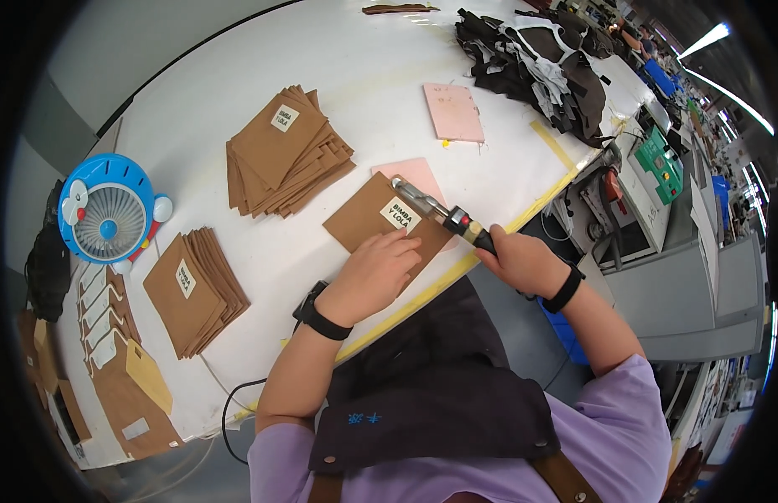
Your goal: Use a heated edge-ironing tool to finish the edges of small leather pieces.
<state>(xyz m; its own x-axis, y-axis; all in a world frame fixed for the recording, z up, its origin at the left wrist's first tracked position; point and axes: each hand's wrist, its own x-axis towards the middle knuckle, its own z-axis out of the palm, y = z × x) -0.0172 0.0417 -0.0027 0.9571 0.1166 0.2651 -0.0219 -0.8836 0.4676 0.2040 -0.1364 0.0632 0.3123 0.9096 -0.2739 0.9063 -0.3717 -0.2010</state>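
My left hand (380,268) lies on a brown panel (352,218), its fingers slightly bent just below a white printed label (400,213). My right hand (515,256) grips the black handle of a hand tool (466,226), whose long metal head (416,194) rests over the panel's upper part, partly across the label; whether it touches cannot be told. A pink sheet (418,169) shows from under the panel. Two stacks of brown labelled pieces lie nearby, one above left (267,159) and one at left (187,310).
A blue fan (108,210) and further brown pieces (129,394) are at left. The white table (204,109) holds another pink pad (452,113) and a dark pile of cut material (531,63). Beyond its taped right edge stand grey equipment (682,293) and a green box (657,159).
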